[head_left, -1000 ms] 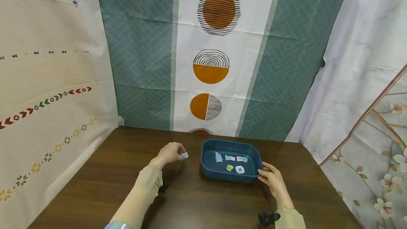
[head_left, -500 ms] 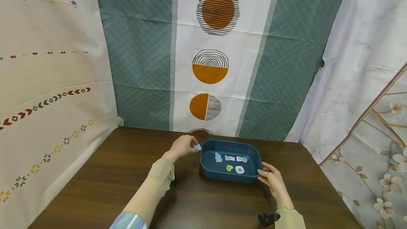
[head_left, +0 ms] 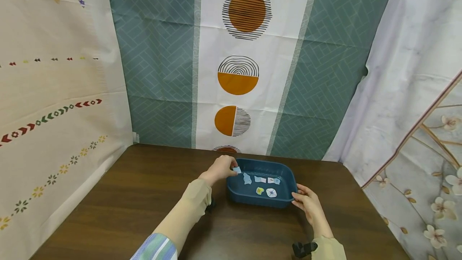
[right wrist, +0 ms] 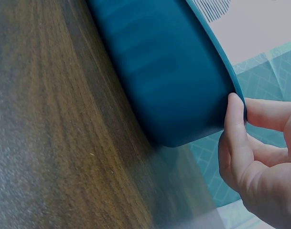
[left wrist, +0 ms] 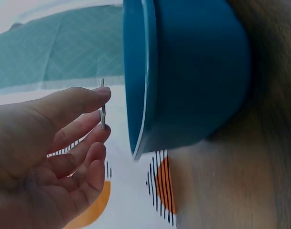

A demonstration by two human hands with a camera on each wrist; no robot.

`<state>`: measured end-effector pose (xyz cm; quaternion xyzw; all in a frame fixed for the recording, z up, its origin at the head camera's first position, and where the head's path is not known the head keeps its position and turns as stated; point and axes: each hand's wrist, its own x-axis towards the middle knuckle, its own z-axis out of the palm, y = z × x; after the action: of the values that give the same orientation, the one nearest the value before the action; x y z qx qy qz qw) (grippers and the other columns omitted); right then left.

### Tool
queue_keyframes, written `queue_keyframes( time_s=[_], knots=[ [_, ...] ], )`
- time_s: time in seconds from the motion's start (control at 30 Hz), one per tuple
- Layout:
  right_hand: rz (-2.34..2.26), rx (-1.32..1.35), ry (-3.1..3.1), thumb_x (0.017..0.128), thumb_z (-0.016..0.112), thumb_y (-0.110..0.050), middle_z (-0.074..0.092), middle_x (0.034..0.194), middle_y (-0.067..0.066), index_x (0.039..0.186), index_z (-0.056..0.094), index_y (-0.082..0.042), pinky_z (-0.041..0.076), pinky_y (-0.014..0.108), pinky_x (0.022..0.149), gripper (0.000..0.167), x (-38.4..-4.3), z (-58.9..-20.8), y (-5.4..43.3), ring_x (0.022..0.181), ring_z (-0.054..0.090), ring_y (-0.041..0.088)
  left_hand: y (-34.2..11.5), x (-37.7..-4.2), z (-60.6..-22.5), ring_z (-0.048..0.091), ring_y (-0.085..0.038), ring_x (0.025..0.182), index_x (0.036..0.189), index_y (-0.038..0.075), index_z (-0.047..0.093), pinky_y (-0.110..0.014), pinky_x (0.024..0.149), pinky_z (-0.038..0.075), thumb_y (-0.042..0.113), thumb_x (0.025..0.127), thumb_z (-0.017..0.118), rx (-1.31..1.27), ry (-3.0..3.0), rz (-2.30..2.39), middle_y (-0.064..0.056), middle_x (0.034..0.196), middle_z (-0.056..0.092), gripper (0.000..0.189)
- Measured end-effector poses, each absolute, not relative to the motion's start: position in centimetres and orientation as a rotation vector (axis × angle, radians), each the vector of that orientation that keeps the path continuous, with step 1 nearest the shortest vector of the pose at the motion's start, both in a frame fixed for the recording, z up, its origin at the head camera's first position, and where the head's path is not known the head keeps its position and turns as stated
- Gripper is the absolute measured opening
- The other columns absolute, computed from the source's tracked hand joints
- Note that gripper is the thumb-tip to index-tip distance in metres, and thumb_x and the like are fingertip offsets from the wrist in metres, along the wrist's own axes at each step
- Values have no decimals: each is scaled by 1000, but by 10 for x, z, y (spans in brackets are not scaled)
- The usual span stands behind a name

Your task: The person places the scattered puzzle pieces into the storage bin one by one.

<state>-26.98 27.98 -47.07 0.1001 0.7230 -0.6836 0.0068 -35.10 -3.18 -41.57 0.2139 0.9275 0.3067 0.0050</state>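
Observation:
My left hand [head_left: 221, 168] pinches a small, flat, pale blue piece [head_left: 237, 169] between thumb and fingers, just above the left rim of a dark blue tray [head_left: 249, 199]. The left wrist view shows that piece [left wrist: 103, 117] edge-on, thin as a card and apart from the tray wall. Inside the tray lie several flat pieces: a light blue one [head_left: 247, 178], two blue-white ones side by side, a yellow-green one [head_left: 260, 191] and a white one with a star shape [head_left: 271, 192]. My right hand [head_left: 308, 204] pinches the tray's right front rim, thumb and finger on either side.
The tray stands on a dark brown wooden table [head_left: 144, 196], near its back edge. A green and white patterned cloth [head_left: 162, 71] hangs behind it. Light curtains [head_left: 408, 91] flank the table on both sides.
My left hand has moved right, from over the table to above the tray's left rim, with the pale blue piece still pinched. The right hand and the tray have stayed put.

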Motion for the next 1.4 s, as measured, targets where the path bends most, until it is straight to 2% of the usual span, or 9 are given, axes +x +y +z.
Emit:
queue_keyframes(
  time_s=[0.4, 0.93, 1.4],
  knots=[
    [-2131, 315, 2268, 95, 56, 1, 44, 99, 6, 145, 30, 13, 55, 16, 70, 57, -270, -471, 279, 75, 59, 7, 0, -353, -428, 57, -18, 85, 105, 3, 72, -32, 84, 56, 10, 83, 77, 696, 2842, 860, -9, 96, 66, 23],
    [-2136, 331, 2272, 95, 56, 1, 44, 99, 6, 145, 31, 12, 55, 17, 69, 57, -273, -474, 281, 76, 60, 9, 20, -354, -446, 56, -11, 80, 100, 12, 74, -27, 78, 53, 19, 83, 78, 715, 2850, 552, 0, 90, 66, 18],
    [-2132, 331, 2285, 95, 55, 1, 44, 98, 7, 144, 31, 13, 55, 17, 70, 56, -271, -473, 279, 77, 61, 10, 29, -352, -457, 57, -9, 80, 96, 14, 74, -26, 77, 52, 18, 82, 79, 720, 2857, 383, 4, 93, 68, 15]
  ],
)
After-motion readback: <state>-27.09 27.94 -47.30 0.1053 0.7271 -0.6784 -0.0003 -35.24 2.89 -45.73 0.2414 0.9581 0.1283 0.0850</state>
